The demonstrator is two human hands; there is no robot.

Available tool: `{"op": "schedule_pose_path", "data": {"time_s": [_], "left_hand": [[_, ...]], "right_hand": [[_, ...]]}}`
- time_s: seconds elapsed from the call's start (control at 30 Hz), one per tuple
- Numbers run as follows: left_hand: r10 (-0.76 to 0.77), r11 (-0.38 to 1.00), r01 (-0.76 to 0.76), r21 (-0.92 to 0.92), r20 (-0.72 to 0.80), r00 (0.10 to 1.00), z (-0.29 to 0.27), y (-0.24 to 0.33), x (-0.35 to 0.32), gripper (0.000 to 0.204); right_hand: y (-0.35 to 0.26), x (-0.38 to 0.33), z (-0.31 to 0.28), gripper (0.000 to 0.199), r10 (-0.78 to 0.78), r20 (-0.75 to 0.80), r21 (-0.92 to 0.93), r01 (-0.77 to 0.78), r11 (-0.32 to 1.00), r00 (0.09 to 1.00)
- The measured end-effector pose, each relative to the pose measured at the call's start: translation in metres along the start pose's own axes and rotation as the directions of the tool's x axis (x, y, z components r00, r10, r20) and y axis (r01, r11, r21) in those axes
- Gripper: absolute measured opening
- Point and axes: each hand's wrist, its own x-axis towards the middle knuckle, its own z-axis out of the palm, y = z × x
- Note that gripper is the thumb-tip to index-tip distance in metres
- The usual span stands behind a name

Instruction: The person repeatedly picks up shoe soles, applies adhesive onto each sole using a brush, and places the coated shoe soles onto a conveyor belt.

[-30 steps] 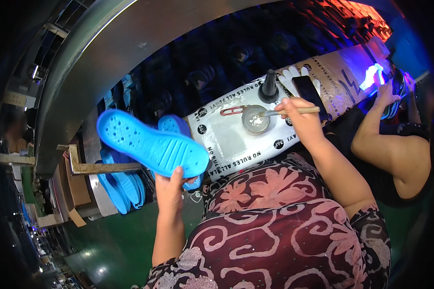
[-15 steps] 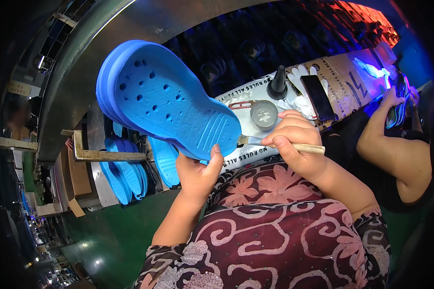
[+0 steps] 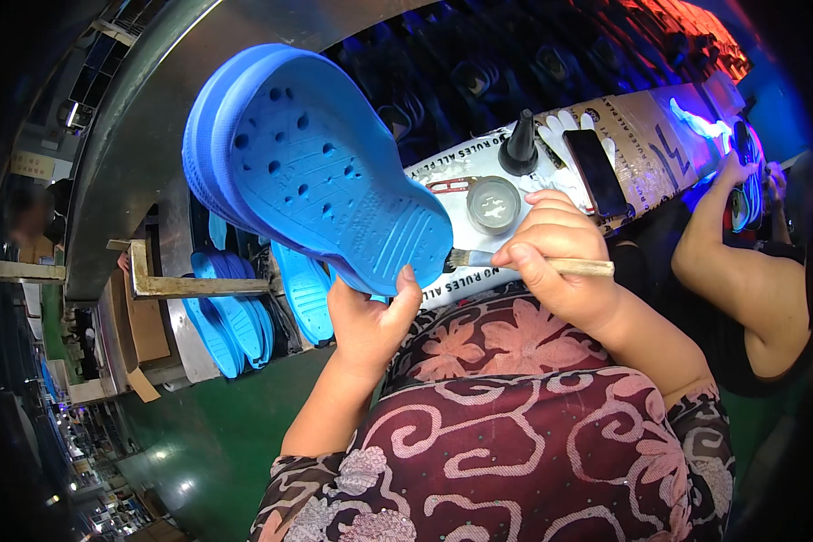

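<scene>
A blue shoe sole (image 3: pixel 325 172) with holes and ridges on its face is tilted up in front of me. My left hand (image 3: pixel 370 316) grips its near narrow end, the thumb on top and the fingers hidden beneath. My right hand (image 3: pixel 560 257) is closed round the wooden handle of a paintbrush (image 3: pixel 583 267). The bristles meet the rim of the sole's near end. Just beyond my right hand a round tub (image 3: pixel 493 204) of greyish contents stands on a white printed sheet (image 3: pixel 443 172). Beside the tub lies a small red-handled tool (image 3: pixel 452 185).
Behind the tub stand a black cone-shaped bottle (image 3: pixel 518 149), a white glove (image 3: pixel 565 135) and a dark phone (image 3: pixel 594 172) on cardboard (image 3: pixel 641 135). More blue soles (image 3: pixel 235 316) lie at left by a wooden bar (image 3: pixel 199 285). At right another person's arm (image 3: pixel 741 262) works near blue light.
The sole's far end has tipped up slightly, turning its face a little. My left hand still holds it, and the brush stays at the near rim.
</scene>
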Motion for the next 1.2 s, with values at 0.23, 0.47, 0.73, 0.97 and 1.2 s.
{"op": "schedule_pose_path", "data": {"time_s": [0.23,0.47,0.73,0.97,1.2], "left_hand": [[0.035,0.998,-0.036,0.049,0.023,0.999,-0.002,-0.001,-0.002,0.027],[0.097,0.989,-0.098,0.113,0.012,0.995,0.001,-0.008,-0.005,0.023],[0.240,0.969,-0.245,-0.023,-0.140,0.961,0.015,-0.005,-0.001,0.013],[0.361,0.894,-0.375,0.247,0.100,0.927,0.006,0.003,0.006,0.018],[0.417,0.865,-0.423,0.269,0.084,0.905,0.000,-0.026,-0.010,0.027]], "right_hand": [[0.008,-0.003,-0.001,0.017,-0.008,0.005,-0.068,0.009,0.998,1.000],[0.001,-0.004,0.001,0.016,-0.030,0.009,-0.006,0.030,1.000,0.999],[0.003,-0.006,0.000,0.017,-0.023,0.010,-0.004,0.023,1.000,1.000],[0.000,-0.005,0.006,0.019,-0.010,-0.008,-0.004,0.010,1.000,1.000],[-0.002,-0.003,0.002,0.022,0.040,0.060,0.021,-0.042,0.999,0.997]]}}
